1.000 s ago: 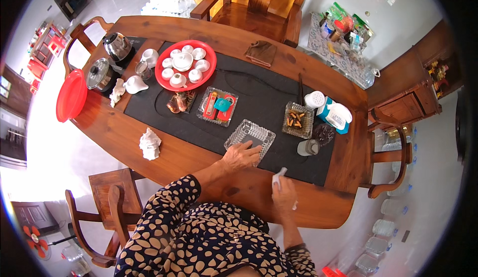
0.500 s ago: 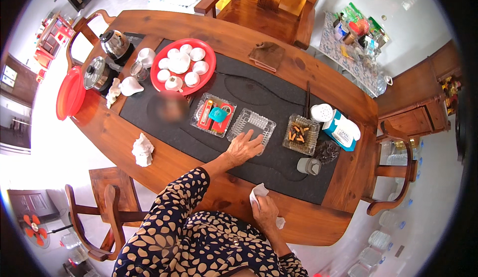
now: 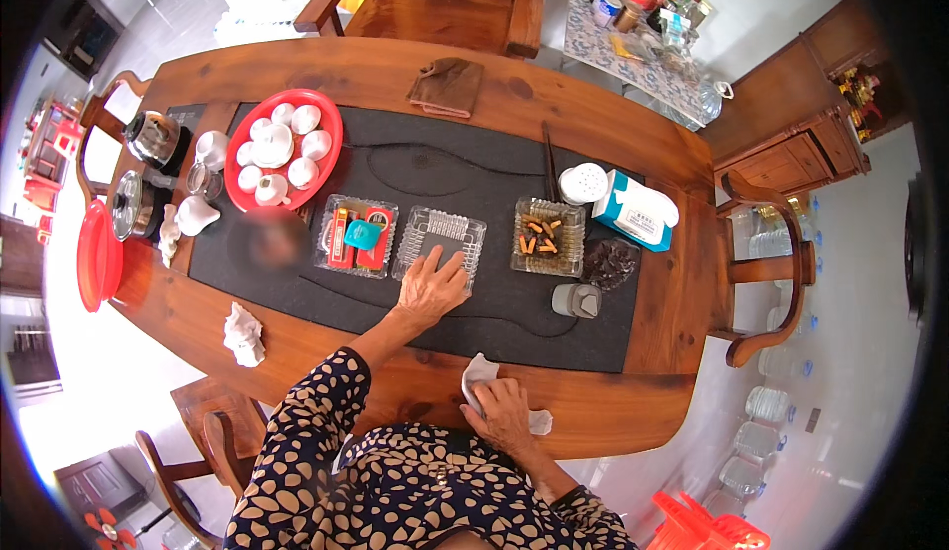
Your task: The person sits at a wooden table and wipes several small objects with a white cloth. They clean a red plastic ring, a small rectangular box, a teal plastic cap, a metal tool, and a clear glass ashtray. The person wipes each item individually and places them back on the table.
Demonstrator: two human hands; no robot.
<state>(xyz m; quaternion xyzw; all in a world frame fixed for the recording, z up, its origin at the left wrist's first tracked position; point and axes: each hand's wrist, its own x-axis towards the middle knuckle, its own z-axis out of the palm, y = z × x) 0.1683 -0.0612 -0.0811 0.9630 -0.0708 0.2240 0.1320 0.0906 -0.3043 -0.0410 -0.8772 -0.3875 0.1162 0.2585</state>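
My left hand (image 3: 433,285) reaches over the near side of an empty clear plastic tray (image 3: 415,226), its fingers spread and touching it. At the table's near edge, my right hand (image 3: 501,414) has its bent fingers on a crumpled white tissue (image 3: 478,370), part of which sticks out on the far side. Left of the tray sits another clear tray (image 3: 322,251) holding red boxes (image 3: 373,252) and a teal item (image 3: 362,234). On its right, a square glass ashtray (image 3: 547,266) contains several cigarette butts (image 3: 539,237).
A red tray (image 3: 326,176) of white teaware, a kettle (image 3: 156,139) and a lidded pot (image 3: 133,204) stand at the left. Rightward are a white perforated canister (image 3: 583,183), a tissue box (image 3: 633,211) and a grey-lidded jar (image 3: 576,300). Crumpled tissue (image 3: 243,335) lies near left.
The view has swung right, so the table sits further left in it, and red plastic furniture appears at lower right. Both hands keep nearly the same places, the right one slightly further right along the edge.
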